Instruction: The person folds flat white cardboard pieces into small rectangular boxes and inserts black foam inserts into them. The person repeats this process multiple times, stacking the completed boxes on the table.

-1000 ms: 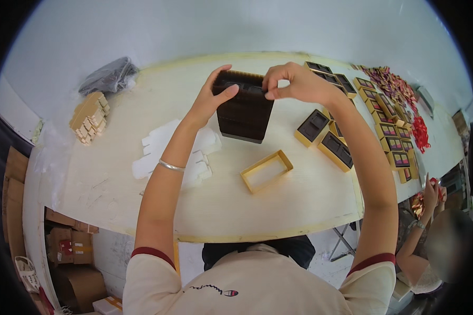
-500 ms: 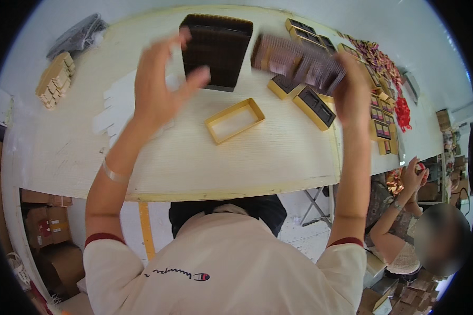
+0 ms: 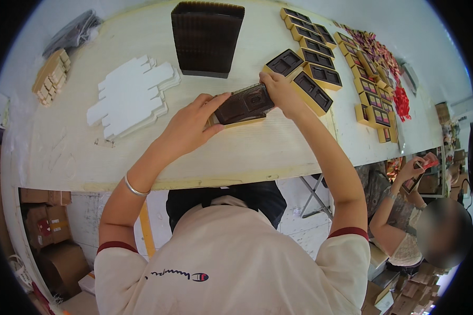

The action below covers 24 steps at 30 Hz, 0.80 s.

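Note:
A dark brown plastic tray stack (image 3: 245, 103), ridged along its edge, is tilted over a shallow gold box (image 3: 242, 124) on the table. My right hand (image 3: 280, 94) grips the stack's right end, thumb and fingers closed around it. At the opposite end, my left hand (image 3: 197, 121) spans the box's left end. Its index finger touches the stack's corner, and its thumb lies by the near gold edge. The stack covers most of the box's inside, so whether a tray sits in it is hidden.
Behind my hands stands a tall dark stack of trays (image 3: 207, 39). White card blanks (image 3: 134, 94) lie left. Gold boxes with dark inserts (image 3: 311, 93) line the right, before filled boxes (image 3: 373, 100) and red ribbon (image 3: 402, 104). A co-worker's hand (image 3: 412, 168) works at far right.
My right hand has brought the tray stack left and down over the gold box. My left hand has come down from near the tall stack to the box's left end.

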Available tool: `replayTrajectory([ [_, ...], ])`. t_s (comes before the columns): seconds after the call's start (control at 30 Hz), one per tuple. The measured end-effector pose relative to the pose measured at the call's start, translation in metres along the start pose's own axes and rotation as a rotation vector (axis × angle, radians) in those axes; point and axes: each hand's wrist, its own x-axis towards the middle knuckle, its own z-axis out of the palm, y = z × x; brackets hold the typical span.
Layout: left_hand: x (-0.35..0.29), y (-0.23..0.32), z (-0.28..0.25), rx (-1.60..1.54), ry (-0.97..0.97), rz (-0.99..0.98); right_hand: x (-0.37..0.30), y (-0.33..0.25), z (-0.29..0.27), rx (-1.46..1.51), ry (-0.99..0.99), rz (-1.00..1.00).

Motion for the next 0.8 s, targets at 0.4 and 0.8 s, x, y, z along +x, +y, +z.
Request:
replayTrajectory([
  [0.4,0.007,-0.01,0.001,-0.022,-0.099,0.096,-0.075,0.025,-0.025,-0.652,-0.044,-0.94],
  [0.8,0.012,0.001,0.003,-0.083,-0.152,0.096,-0.086,0.03,-0.011,-0.64,-0.076,-0.786],
])
